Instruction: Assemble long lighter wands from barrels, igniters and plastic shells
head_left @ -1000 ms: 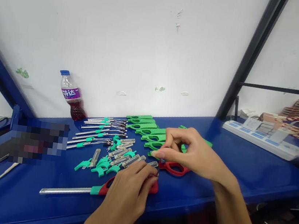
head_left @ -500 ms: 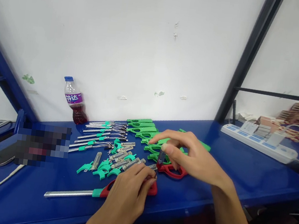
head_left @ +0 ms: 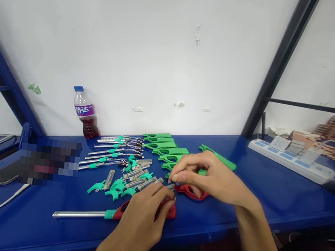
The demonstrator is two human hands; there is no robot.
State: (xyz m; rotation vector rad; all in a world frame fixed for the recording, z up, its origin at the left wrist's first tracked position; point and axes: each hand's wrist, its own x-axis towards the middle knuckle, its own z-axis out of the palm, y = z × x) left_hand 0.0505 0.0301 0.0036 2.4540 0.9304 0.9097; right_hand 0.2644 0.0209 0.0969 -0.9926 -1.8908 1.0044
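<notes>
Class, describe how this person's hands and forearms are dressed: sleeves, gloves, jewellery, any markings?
The left hand and right hand are ungloved. No sleeve, watch or bracelet shows on either visible forearm, and no rings or markings can be made out.

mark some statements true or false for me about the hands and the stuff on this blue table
1. The bottle has a blue cap and a purple label. True.
2. The power strip lies to the left of the bottle. False: the power strip is on the far right side of the table.
3. The left hand is over the red lighter body. True.
4. The silver tube joined to that body points to the right. False: it points left.
5. The right hand is touching the bottle. False: it is by the red looped part, well away from the bottle.
6. Several green casings lie beyond the left hand, toward the wall. True.
</notes>
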